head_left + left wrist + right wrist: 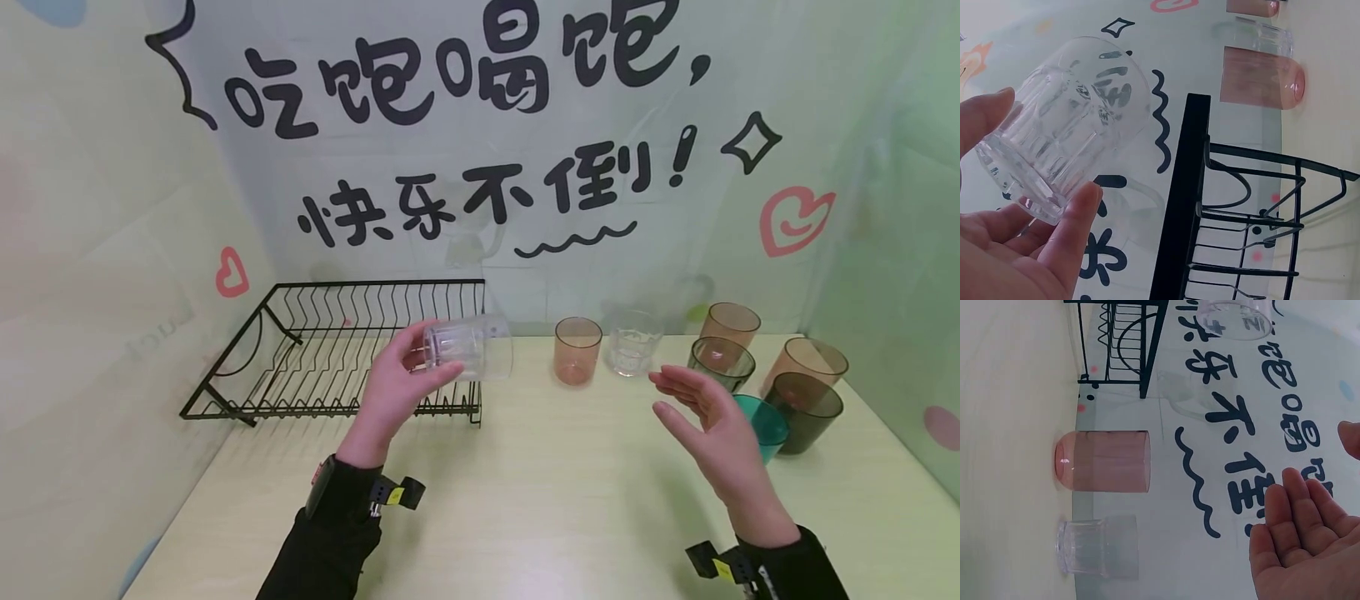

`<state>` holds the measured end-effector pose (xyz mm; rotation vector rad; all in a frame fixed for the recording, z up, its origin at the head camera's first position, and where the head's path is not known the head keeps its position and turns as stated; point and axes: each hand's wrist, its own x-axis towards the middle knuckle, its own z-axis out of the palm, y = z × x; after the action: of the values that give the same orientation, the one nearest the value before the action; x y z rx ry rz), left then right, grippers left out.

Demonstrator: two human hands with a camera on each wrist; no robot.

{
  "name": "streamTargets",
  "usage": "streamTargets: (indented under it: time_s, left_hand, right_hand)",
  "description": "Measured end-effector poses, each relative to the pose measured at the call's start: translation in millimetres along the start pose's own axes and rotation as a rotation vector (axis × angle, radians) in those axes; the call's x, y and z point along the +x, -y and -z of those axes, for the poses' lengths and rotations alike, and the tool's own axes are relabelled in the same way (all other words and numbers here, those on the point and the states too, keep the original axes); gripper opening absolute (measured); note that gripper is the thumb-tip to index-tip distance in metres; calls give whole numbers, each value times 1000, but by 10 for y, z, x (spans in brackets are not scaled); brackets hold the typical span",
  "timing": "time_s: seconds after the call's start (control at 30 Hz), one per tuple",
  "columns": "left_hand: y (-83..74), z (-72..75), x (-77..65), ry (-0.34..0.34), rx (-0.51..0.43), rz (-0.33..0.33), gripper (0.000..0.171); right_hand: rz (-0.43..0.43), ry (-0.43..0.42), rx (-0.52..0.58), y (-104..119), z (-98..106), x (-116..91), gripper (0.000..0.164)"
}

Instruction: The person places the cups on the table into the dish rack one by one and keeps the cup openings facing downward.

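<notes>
A clear drinking glass [468, 346] lies sideways in my left hand [401, 379], its mouth toward the right in the head view. Thumb and fingers grip it near the thick base, as the left wrist view shows on the faceted glass [1066, 125]. Behind and below it stands a black wire dish rack [337, 408]. My right hand [716, 433] is raised over the table with fingers nearly straight, holding nothing. Just beyond that hand are a teal glass [765, 425] and a dark grey glass [806, 412], the teal one partly hidden by it.
At the back of the table [540, 500] stand a pink glass [576, 354] and another clear glass [632, 346]. More pink glasses [731, 321] and a greenish grey glass [722, 362] cluster at the right. A printed cloth [420, 267] hangs behind.
</notes>
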<state>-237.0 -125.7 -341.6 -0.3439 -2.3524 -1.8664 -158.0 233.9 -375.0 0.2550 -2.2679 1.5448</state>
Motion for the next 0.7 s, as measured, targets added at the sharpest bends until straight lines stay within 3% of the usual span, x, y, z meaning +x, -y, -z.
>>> streamTargets:
  time_s: [0.27,0.7]
  left_hand:
    - [32,77,15,-19,26,6,73]
    - [60,204,44,-47,113,33,73]
  right_hand:
    - [-13,-19,-114,-35,78,-35,49]
    - [9,-45,-139,-119,137,-64,48]
